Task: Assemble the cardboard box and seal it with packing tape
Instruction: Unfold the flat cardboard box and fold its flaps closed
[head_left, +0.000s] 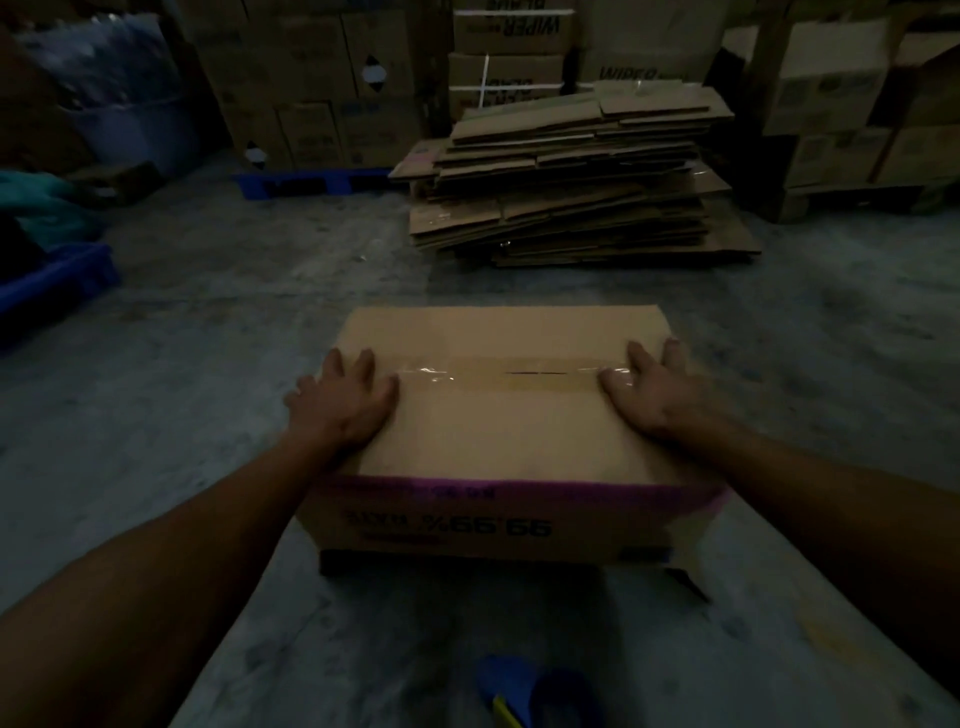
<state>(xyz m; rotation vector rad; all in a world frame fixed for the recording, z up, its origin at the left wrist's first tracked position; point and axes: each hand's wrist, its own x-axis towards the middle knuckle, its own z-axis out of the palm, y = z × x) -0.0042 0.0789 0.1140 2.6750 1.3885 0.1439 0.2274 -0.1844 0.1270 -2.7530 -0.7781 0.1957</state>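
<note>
At frame centre, the left hand (340, 402) and right hand (649, 387) lie flat, fingers straight, gripping nothing. They press the tape (498, 373) onto the box (498, 415), likely to bond it

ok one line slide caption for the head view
Both hands, left hand and right hand, press flat on the taped seam of a cardboard box.

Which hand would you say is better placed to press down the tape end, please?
Probably the right hand: its fingers already lie on the tape at the box edge. The left hand rests just beside the other end.
</note>
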